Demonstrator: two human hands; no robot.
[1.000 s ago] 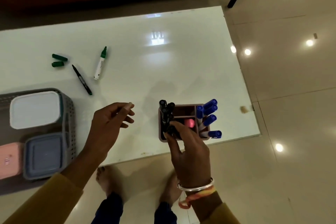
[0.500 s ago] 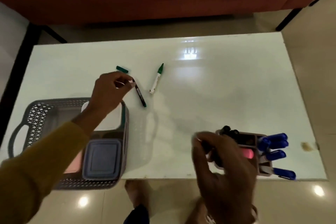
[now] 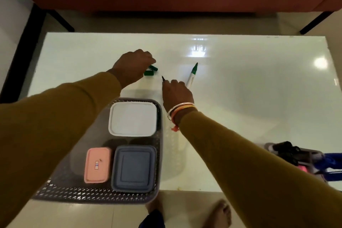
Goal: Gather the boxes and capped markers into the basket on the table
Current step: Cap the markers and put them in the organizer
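Hands: left [image 3: 132, 66] curled over two green caps [image 3: 150, 71], right [image 3: 176, 93] closed on thin black marker [image 3: 163, 78]; glossy white table [image 3: 259, 98].

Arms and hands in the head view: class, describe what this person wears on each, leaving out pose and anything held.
Both arms are covered by long mustard-yellow sleeves reaching the wrists. The left hand is bare, with nothing visible at its wrist. The right hand is bare too, but its wrist carries a silver-coloured bangle beside an orange thread band with a small tassel.
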